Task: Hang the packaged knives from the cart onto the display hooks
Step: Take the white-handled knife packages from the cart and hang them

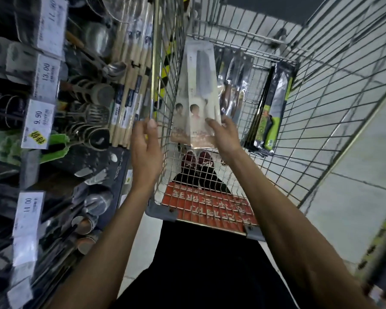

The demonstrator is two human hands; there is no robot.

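A white packaged cleaver knife [198, 90] stands upright inside the wire cart [321, 90], with another like it just behind on its left. My right hand [224, 136] grips the front package at its lower right corner. My left hand [145, 143] is raised beside the cart's left wall, thumb up near the rim and fingers relaxed, holding nothing. Dark packs of serrated knives [232, 85] lie behind the white one. Green-handled knife packs [270, 112] lean against the cart's right side.
On the left a display rack carries hanging utensils, ladles [112, 68], wooden rolling pins [132, 85] and price tags [39, 123]. A red sign [205, 206] sits on the cart's near end. Tiled floor lies to the right.
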